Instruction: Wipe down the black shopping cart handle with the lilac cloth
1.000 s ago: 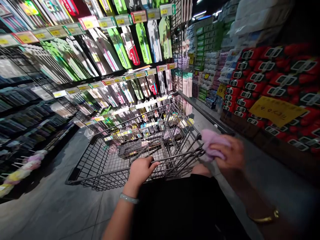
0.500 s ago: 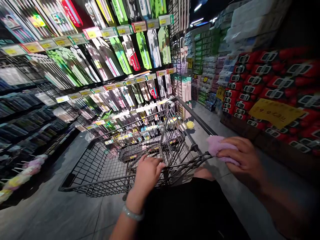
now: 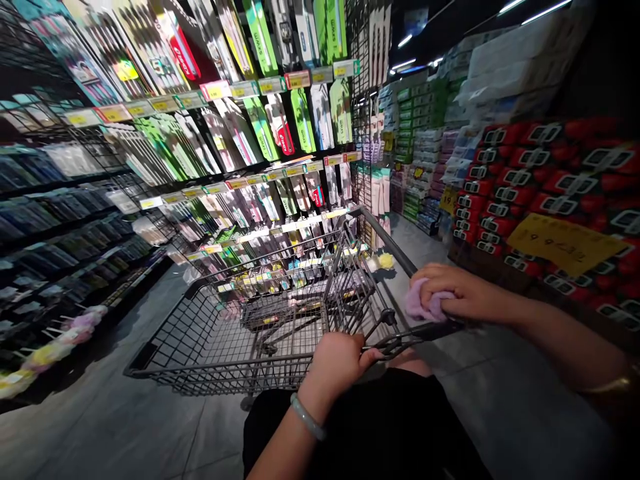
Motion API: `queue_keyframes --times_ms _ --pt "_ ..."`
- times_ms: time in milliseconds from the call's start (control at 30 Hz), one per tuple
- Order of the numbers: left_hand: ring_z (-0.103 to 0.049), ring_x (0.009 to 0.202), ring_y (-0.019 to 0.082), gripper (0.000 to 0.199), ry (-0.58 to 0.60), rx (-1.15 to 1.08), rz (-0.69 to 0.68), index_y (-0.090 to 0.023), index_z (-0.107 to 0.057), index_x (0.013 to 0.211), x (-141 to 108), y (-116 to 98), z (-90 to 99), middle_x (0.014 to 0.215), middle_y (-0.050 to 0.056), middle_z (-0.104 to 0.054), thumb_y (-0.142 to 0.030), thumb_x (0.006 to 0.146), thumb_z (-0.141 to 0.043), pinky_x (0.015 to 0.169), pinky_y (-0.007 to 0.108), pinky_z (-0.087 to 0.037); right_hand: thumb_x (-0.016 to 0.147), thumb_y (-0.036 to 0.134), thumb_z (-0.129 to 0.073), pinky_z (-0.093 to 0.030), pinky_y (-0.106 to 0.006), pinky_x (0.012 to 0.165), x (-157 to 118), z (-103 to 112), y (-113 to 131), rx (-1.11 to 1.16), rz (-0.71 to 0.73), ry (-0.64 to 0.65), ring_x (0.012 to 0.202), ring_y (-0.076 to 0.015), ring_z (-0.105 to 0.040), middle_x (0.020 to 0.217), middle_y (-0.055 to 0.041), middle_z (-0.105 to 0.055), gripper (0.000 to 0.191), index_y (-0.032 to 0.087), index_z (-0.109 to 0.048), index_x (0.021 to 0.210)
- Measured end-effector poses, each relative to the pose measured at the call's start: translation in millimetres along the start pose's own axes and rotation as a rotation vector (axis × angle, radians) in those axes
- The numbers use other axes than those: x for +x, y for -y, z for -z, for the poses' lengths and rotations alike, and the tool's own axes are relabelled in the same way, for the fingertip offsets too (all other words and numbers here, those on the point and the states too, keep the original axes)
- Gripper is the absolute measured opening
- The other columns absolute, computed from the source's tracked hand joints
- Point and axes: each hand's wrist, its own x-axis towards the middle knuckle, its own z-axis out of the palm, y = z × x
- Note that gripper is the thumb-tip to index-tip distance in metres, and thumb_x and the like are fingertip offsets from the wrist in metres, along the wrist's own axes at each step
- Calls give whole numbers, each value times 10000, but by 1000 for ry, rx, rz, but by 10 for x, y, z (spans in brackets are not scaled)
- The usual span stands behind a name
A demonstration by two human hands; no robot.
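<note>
A dark wire shopping cart [image 3: 215, 370] stands tilted across the view in front of my legs. My left hand [image 3: 337, 360], with a pale bracelet at its wrist, is closed on the cart's near rim, the thumb lying along the bar. Its other fingertips are hidden behind the hand. My right hand [image 3: 453, 291] grips a crumpled purple cloth [image 3: 423, 303] and presses it against the cart's side bar, near the corner. Part of the cloth sticks out between the fingers.
Ahead, a rack of packaged toothbrushes [image 3: 265, 130] with price tags rises behind the cart. Stacked red packs [image 3: 540, 180] with a yellow price sign [image 3: 565, 243] stand at the right. Fluffy pastel items [image 3: 65, 340] lie low at the left, over the grey floor [image 3: 115, 420].
My left hand has moved right along the cart's rim and closed round it. My right hand has turned over the cloth and shifted slightly left and up. The view has tilted up slightly.
</note>
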Motion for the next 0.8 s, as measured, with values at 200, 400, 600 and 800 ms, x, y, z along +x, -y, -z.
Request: queue_keyframes --times_ms 200,400,600,800 --pt "-696 734 273 836 -16 -25 6 -195 -697 867 -141 17 -32 774 117 -729 -796 887 -117 635 318 -453 826 150 -517 -395 -417 1009 165 -149 43 9 -37 -182 1192 -253 -522 1220 -72 -618 228 231 -718 897" --pt "-683 678 265 819 -32 -23 -11 -205 -698 890 -260 70 -103 750 108 -724 -798 887 -133 594 311 -417 808 25 -524 -390 -336 966 629 -328 512 60 216 345 1145 -192 -520 1209 -23 -628 283 236 -697 883" --pt "-683 674 273 799 -55 -13 20 -208 -696 867 -320 76 -139 738 108 -723 -806 880 -166 569 307 -393 833 166 -635 -371 -348 822 1029 -540 464 -235 273 335 916 -209 -527 933 -48 -667 109 214 -706 766" --pt "-679 678 262 823 -55 -34 -20 -204 -697 849 -429 100 -136 744 109 -718 -810 875 -140 592 306 -408 812 177 -629 -346 -324 710 1268 -638 471 -363 334 452 860 -201 -536 923 -43 -678 101 216 -720 792"
